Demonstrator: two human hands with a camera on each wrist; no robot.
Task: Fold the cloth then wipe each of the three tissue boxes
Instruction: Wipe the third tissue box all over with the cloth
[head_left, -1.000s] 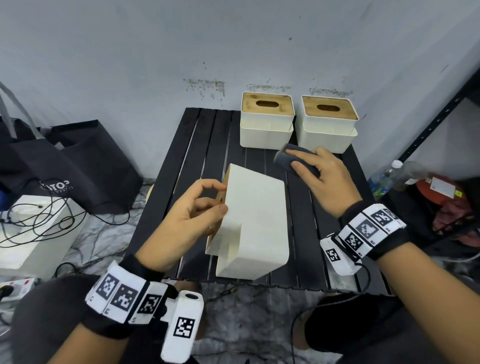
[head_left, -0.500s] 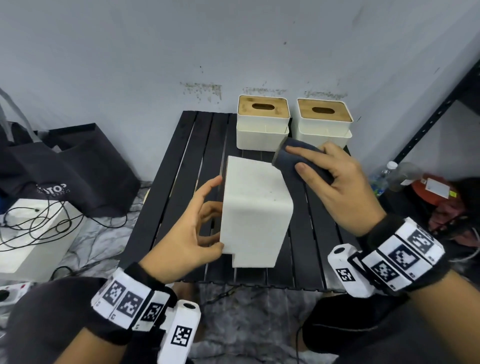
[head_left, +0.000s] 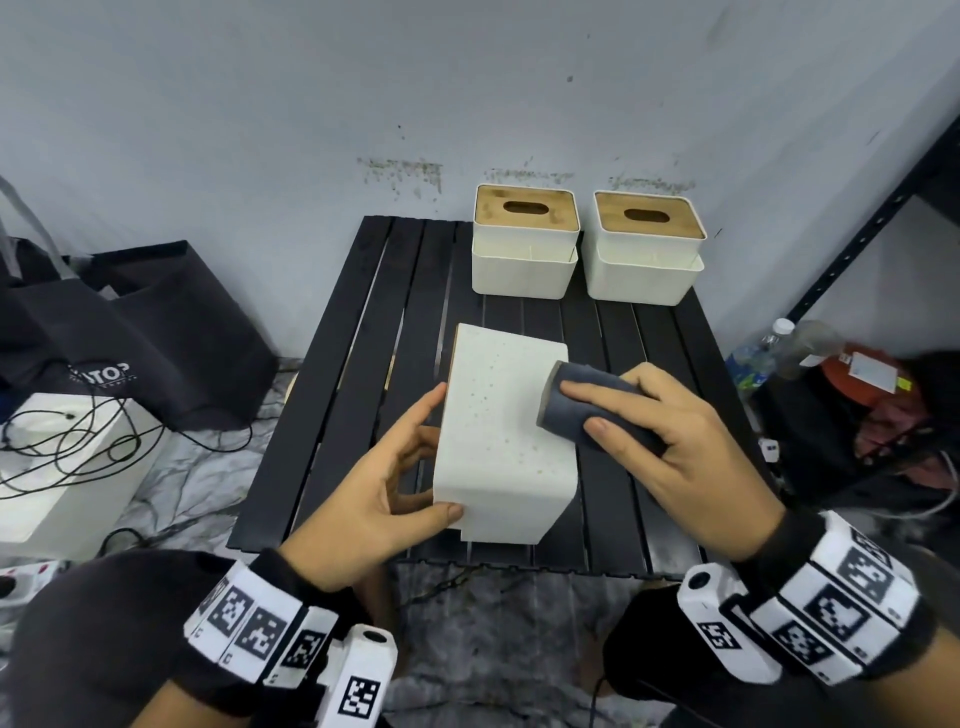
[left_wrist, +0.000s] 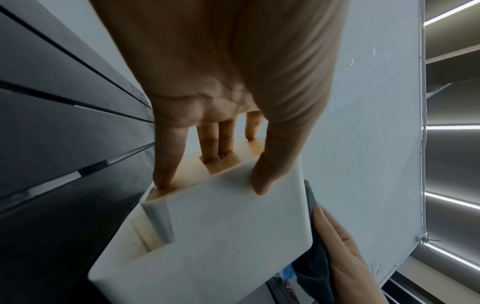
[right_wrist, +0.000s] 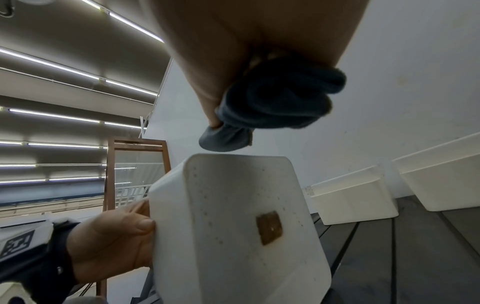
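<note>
The tissue box (head_left: 506, 441) has turned since a moment ago. Now its spotty bottom faces up, and its wooden lid faces the left hand (head_left: 387, 499). The right hand (head_left: 675, 441) has come in from the side and now lays the folded dark cloth (head_left: 582, 410) on the right edge of that bottom face.

The left hand grips the box: the thumb is on the near white side, and the fingers (left_wrist: 217, 142) press on the wooden lid, two of them at its slot. The right hand is curled round the cloth and holds it tight. I think the wipe of this box's bottom is just starting, and a brown patch (right_wrist: 269, 227) there may need rubbing.

Two more tissue boxes (head_left: 524, 244) (head_left: 647, 249) stand upright at the back of the black slatted table (head_left: 363, 332), near the wall. They are well apart from the hands, so nothing blocks the wiping. A black bag (head_left: 130, 332) and a white box with cables (head_left: 67, 462) sit on the floor to the left.
</note>
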